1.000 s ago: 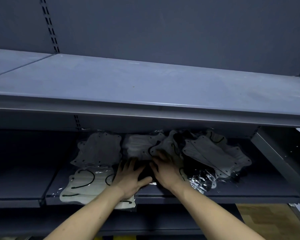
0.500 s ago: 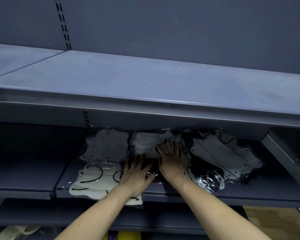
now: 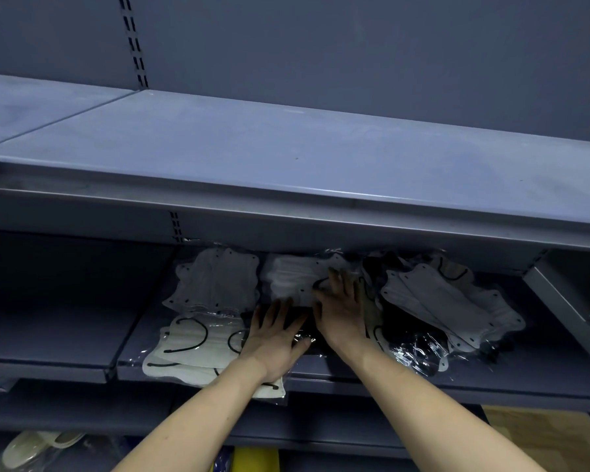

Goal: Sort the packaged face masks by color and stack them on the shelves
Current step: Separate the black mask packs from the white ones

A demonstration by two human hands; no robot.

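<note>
While both my arms reach under the upper shelf, my hands lie side by side on the lower shelf, almost touching. My left hand is flat with straight, spread fingers, pressing down on a dark mask pack between my two hands. My right hand is flat too, its fingers pointing to the back and resting on the white pack there. Neither hand grips anything.

Left of my left hand, a cream pack with black loops hangs a little over the front edge. Behind it sits a grey pack. Right of my right hand is a messy heap of grey and black packs, close to the slanted side bracket.

Far left of my hands the shelf is bare. The upper shelf's edge hangs low over my fingers, so there is little room above them.
</note>
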